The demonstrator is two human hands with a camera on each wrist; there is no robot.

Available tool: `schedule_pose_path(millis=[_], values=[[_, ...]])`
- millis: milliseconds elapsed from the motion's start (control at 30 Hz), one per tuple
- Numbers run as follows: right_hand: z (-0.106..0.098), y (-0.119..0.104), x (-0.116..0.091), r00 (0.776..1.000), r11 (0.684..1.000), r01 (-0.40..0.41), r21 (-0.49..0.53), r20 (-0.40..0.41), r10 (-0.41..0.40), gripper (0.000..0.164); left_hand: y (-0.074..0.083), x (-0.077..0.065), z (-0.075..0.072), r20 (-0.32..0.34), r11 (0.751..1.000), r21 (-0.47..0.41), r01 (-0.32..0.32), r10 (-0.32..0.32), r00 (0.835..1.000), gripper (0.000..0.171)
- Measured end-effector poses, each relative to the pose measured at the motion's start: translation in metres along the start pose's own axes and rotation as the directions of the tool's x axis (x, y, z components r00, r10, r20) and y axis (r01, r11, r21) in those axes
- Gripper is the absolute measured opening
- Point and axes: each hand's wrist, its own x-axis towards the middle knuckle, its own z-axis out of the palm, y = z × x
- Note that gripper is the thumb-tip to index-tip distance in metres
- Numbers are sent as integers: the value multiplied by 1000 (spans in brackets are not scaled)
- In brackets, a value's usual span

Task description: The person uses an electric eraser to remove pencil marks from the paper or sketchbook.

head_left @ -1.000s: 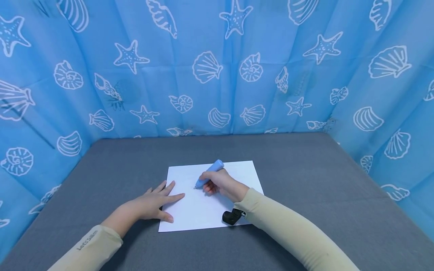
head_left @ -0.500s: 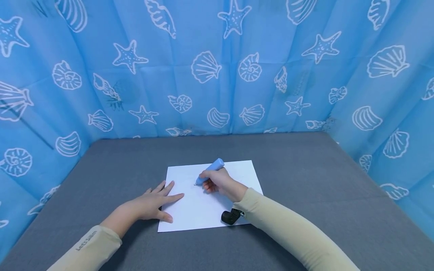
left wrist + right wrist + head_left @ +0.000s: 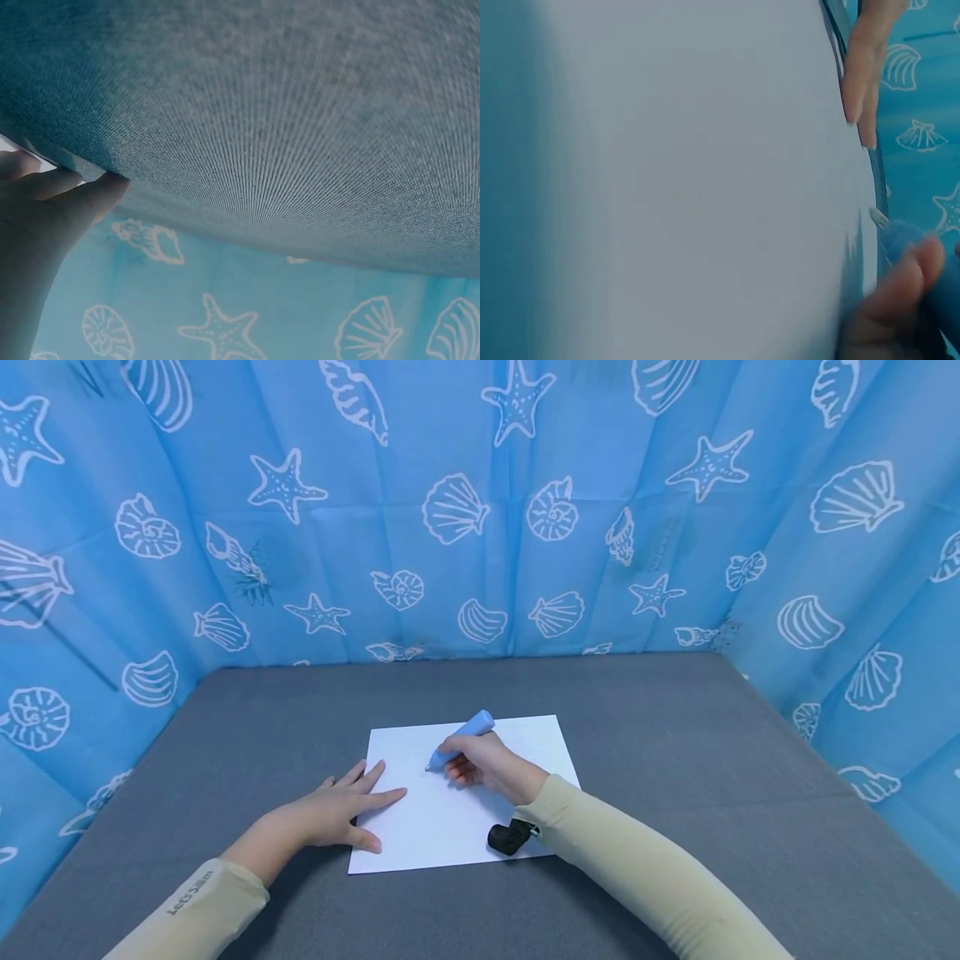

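Note:
A sheet of white paper (image 3: 450, 831) lies on the grey cloth of the table. My left hand (image 3: 333, 814) rests with spread fingers on its left edge. In my right hand (image 3: 491, 762) I grip a thick blue pen (image 3: 478, 724), slanted, its narrow tip low over the upper-left middle of the sheet. The right wrist view shows the pen's pale tip (image 3: 878, 217) close to the paper, with my blurred thumb and finger around the body. Any marks on the sheet are too faint to make out. Fingers (image 3: 82, 196) of my left hand show at the side of the left wrist view.
Grey cloth (image 3: 637, 718) covers the table around the sheet. A blue curtain (image 3: 465, 568) printed with shells and starfish hangs behind it and along both sides. A small black device (image 3: 509, 837) at my right wrist overlaps the paper's lower edge.
The pen's tip has shifted slightly away from me over the paper, then a little to the left, along with my right hand. My left hand and the sheet have stayed put.

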Motion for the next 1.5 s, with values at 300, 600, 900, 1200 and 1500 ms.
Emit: schedule_pose_path(millis=[300,600,900,1200,1500], values=[[5,3,1,997,999,42,4,-60,-42,13,-2,0,0,-4,1000,3,-14,14,1000,80],[5,2,1,1000,999,16,-34,-26,-17,13,-4,1,1,-13,1000,8,-18,18,1000,80],[5,2,1,1000,999,0,-35,-16,0,13,-4,1,2,-12,1000,12,-15,15,1000,80],[1,0,0,1000,1000,0,31,4,0,18,-3,2,1,1,1000,8,-15,15,1000,80],[7,2,1,999,1000,29,5,-23,-29,15,-3,2,1,0,1000,13,-14,14,1000,80]])
